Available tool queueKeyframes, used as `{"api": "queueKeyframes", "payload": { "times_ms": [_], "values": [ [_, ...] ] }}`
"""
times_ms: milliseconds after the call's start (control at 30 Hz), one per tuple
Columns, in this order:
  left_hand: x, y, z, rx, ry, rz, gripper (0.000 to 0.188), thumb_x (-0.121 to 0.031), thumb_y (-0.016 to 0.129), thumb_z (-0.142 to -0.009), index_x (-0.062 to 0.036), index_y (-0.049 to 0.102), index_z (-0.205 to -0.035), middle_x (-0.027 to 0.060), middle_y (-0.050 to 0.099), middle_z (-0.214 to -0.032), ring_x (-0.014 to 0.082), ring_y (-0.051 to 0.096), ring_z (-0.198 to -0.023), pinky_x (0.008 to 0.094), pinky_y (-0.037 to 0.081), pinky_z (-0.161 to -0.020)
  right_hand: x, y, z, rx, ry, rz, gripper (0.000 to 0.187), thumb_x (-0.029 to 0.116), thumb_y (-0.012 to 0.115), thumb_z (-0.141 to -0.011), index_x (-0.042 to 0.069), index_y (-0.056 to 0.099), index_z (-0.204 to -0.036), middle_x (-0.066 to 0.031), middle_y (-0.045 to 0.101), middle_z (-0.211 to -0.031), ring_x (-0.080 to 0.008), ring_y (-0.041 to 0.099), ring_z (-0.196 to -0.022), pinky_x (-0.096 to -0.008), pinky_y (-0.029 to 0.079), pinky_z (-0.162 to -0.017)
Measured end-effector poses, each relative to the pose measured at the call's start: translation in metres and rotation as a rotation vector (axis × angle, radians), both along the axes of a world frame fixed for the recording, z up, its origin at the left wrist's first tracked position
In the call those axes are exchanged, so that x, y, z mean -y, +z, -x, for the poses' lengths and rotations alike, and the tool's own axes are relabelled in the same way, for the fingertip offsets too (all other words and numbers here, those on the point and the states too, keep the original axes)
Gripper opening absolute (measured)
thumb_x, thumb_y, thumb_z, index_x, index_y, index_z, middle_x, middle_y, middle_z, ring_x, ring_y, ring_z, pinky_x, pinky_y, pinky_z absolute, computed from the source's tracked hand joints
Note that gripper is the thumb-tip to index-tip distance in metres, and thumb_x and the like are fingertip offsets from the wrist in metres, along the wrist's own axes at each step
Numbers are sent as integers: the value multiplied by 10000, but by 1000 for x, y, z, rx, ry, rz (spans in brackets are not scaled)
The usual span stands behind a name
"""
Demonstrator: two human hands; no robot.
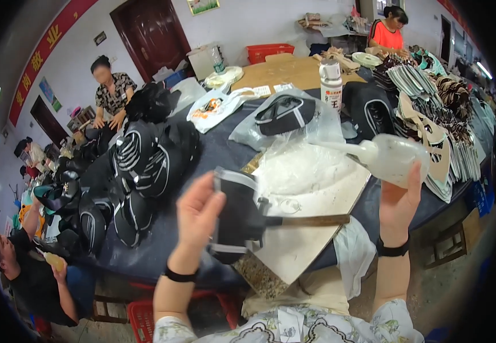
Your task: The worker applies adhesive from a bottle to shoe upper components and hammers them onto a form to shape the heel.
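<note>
My left hand (199, 208) pinches the edge of a black shoe upper (239, 208) with pale grey edging, held above the left side of a white board (294, 257). In my right hand (399, 208) is a translucent squeeze bottle (399, 160), tilted so its long nozzle points left over the board. The nozzle is apart from the upper. Under the upper's right side, a wooden-handled tool (316, 220) lies across the board; its head is partly hidden. Clear plastic sheeting (299, 166) covers the board's far part.
A heap of black shoe uppers (145, 160) stands on the left. Further off are another upper (285, 114) on plastic and a white bottle (331, 88). Stacked cut pieces (431, 114) fill the right. A red crate (142, 320) sits below. Several people work around the table.
</note>
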State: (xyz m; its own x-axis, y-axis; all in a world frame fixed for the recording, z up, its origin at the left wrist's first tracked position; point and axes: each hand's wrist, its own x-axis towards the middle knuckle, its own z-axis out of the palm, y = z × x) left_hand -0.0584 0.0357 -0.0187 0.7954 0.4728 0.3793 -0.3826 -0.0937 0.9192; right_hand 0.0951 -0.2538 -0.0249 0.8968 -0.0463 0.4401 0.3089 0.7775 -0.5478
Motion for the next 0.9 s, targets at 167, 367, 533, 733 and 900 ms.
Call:
{"api": "queueKeyframes", "payload": {
  "times_ms": [167,367,533,733,900],
  "values": [
    [-96,44,-75,144,158,-549,325,85,484,-877,14,534,-1190,52,641,-1001,79,578,-875,203,437,-729,39,-56,-20,-240,91,-101,489,349,553,-939,78,445,-1331,-89,527,-1294,-245,518,-1190,-411,453,-975],
    [-144,29,-218,97,286,-838,310,54,475,-766,-23,600,-1039,144,664,-944,253,642,-894,340,484,-835,78,-105,-21,-151,82,-151,570,326,576,-929,49,375,-1385,-109,491,-1335,-261,494,-1216,-421,428,-1008],
    [-131,-39,-264,-230,348,-906,427,-16,524,-695,-84,617,-1106,135,669,-1032,321,604,-1023,443,467,-882,109,-120,-41,-153,123,-241,539,311,539,-953,-5,386,-1363,-161,464,-1370,-284,513,-1201,-356,480,-984],
    [-108,-46,-217,-112,267,-1041,460,10,540,-717,-25,540,-1176,170,607,-1071,351,543,-1063,418,445,-916,89,-124,-37,-472,176,-239,592,365,483,-973,-3,321,-1407,-229,397,-1401,-306,473,-1246,-377,443,-1032],
    [-66,-22,-142,83,129,-1114,410,-31,622,-737,-29,561,-1142,154,596,-1093,339,524,-1101,420,432,-936,42,-117,-26,-341,576,-313,600,391,488,-966,-16,342,-1382,-240,434,-1353,-308,505,-1201,-384,467,-1000]
  ]
}}
